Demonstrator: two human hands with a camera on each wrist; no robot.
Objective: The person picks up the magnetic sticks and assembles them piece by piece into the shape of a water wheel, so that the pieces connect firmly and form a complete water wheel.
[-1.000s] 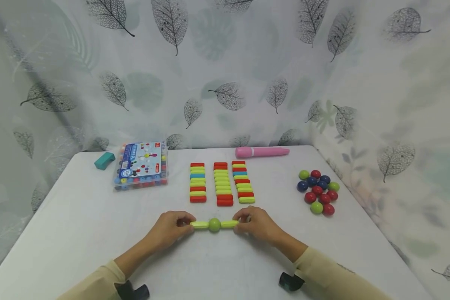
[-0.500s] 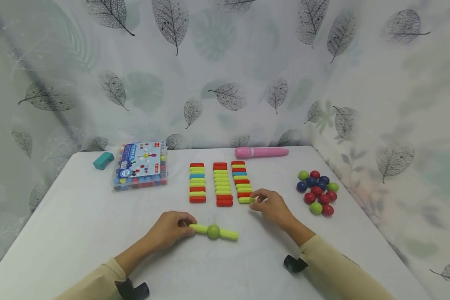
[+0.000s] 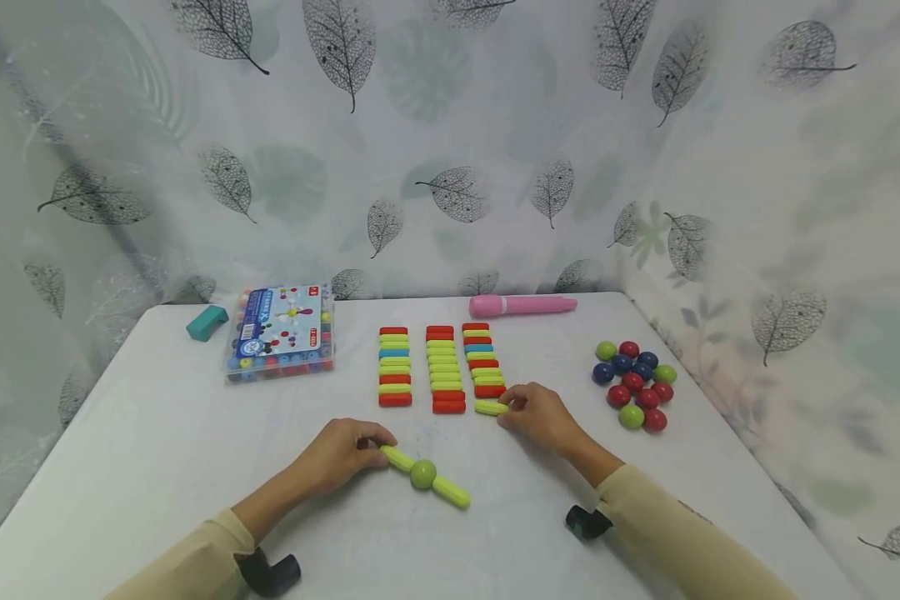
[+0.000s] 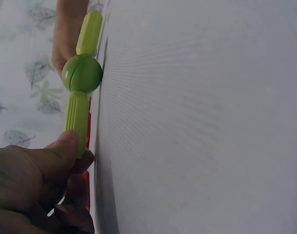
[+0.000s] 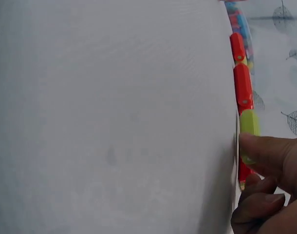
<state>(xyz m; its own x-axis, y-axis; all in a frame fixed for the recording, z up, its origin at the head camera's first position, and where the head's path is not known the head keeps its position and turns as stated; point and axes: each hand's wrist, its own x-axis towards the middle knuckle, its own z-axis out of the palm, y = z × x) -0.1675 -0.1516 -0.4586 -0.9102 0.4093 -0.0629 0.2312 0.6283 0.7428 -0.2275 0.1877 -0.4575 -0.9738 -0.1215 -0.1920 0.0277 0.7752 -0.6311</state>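
My left hand (image 3: pixel 345 457) pinches the end of one yellow-green rod (image 4: pixel 76 113). That rod is joined to a green ball (image 3: pixel 423 474), and a second yellow-green rod (image 3: pixel 452 492) sticks out of the ball's far side, slanting down to the right in the head view. With thumb and fingers my right hand (image 3: pixel 542 419) grips a loose yellow-green rod (image 5: pixel 249 123) at the near end of the right-hand column. This rod lies slightly apart from the red rod (image 3: pixel 490 391) behind it.
Two more columns of red, yellow-green and blue rods (image 3: pixel 395 353) lie to the left. Several balls (image 3: pixel 633 383) cluster at right. A pink pen-shaped object (image 3: pixel 523 305), a clear box (image 3: pixel 281 332) of parts and a teal block (image 3: pixel 207 322) stand at the back.
My right hand let go of the joined piece, moved up and right, and took hold of the loose rod, drawing it slightly nearer. The joined piece tilted, its right end swinging down.
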